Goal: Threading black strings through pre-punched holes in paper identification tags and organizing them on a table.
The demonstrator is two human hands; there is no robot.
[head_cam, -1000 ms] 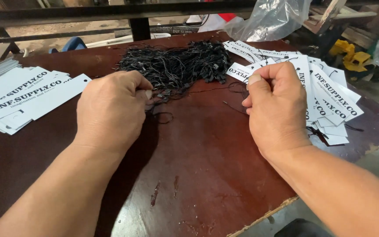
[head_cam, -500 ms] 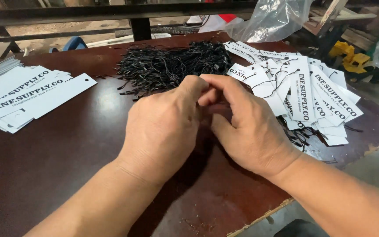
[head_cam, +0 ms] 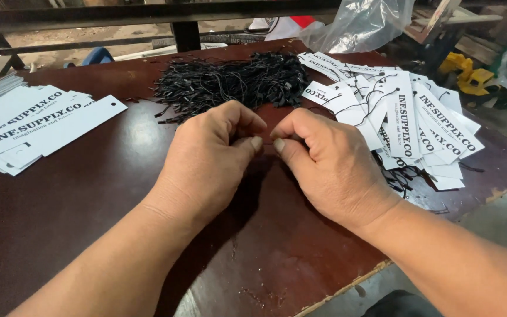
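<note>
My left hand (head_cam: 206,158) and my right hand (head_cam: 330,164) meet at the middle of the dark brown table (head_cam: 77,217), thumbs and forefingers pinched tip to tip. They seem to pinch a thin black string between them, though the fingers hide most of it. Just beyond the hands lies a heap of black strings (head_cam: 230,82). A spread of white printed tags with strings through them (head_cam: 412,117) lies right of my right hand. A stack of plain white tags (head_cam: 36,123) lies at the far left.
The table's chipped front edge (head_cam: 347,285) runs diagonally under my right forearm, with grey floor beyond it. A clear plastic bag (head_cam: 365,20) and a yellow object (head_cam: 470,79) sit past the far right corner. A dark metal rail (head_cam: 148,12) crosses the back.
A second ago my hands were apart with a string loop on the table between them. They came together at the middle, overlapped, and now sit thumb to thumb.
</note>
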